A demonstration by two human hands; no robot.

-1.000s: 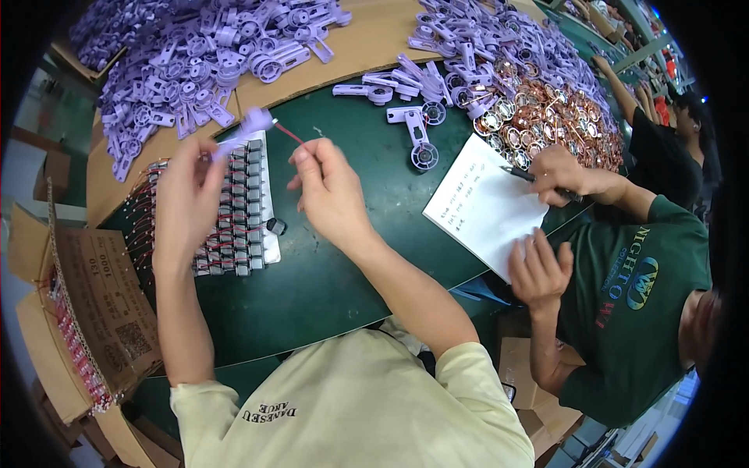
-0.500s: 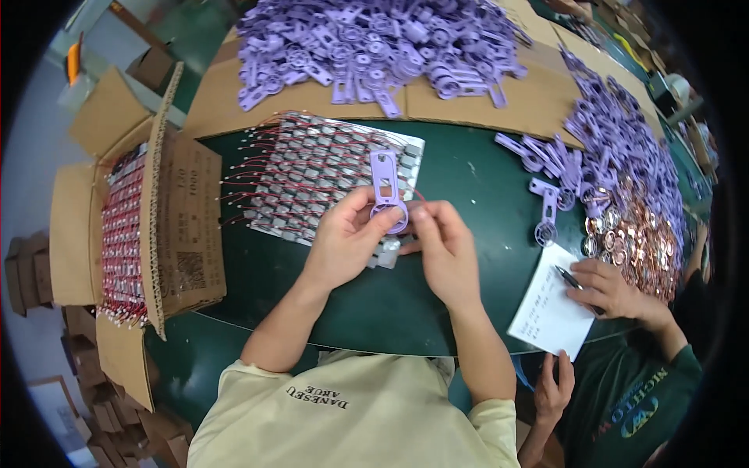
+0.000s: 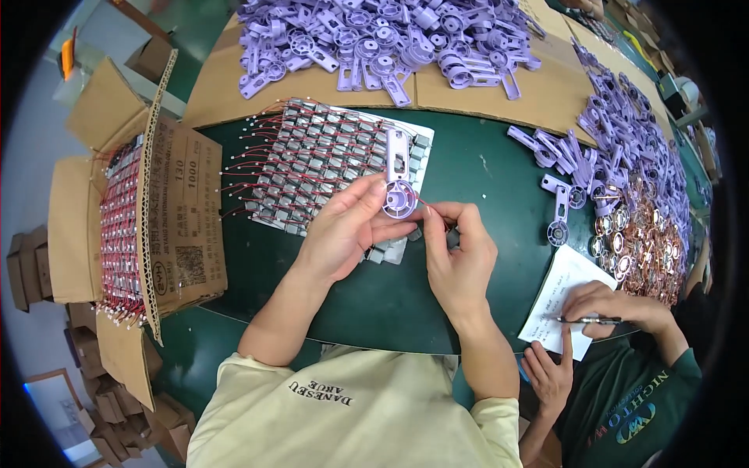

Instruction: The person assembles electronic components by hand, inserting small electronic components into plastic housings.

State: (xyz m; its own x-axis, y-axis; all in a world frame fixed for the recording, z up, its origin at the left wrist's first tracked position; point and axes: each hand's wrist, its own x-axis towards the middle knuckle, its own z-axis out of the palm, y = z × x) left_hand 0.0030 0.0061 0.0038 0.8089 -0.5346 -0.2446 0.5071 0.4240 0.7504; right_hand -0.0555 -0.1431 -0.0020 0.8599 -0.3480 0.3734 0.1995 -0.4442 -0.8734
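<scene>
My left hand (image 3: 337, 230) grips a purple plastic part (image 3: 397, 160), a slotted flat handle with a round ring at its lower end. The handle points away from me. Thumb and fingers of my right hand (image 3: 460, 253) pinch a thin red wire (image 3: 420, 201) running from beside the ring. A small dark grey piece shows by my right fingers, partly hidden. Beyond my left hand lies a white sheet bearing rows of small grey motors (image 3: 312, 156) with red wires. A few loose motors (image 3: 388, 251) lie on the table just below my hands.
An open cardboard box (image 3: 187, 210) of wired motors stands at left. Purple parts (image 3: 374, 43) are heaped on cardboard (image 3: 460, 101) at the far side, with more at right beside copper-coloured rings (image 3: 636, 242). At right, a co-worker's hand (image 3: 605, 304) holds a pen over paper (image 3: 558, 292).
My right hand has moved slightly right, away from the ring. My left fingers have shifted, leaving the ring more exposed. The co-worker's pen hand has moved lower over the paper.
</scene>
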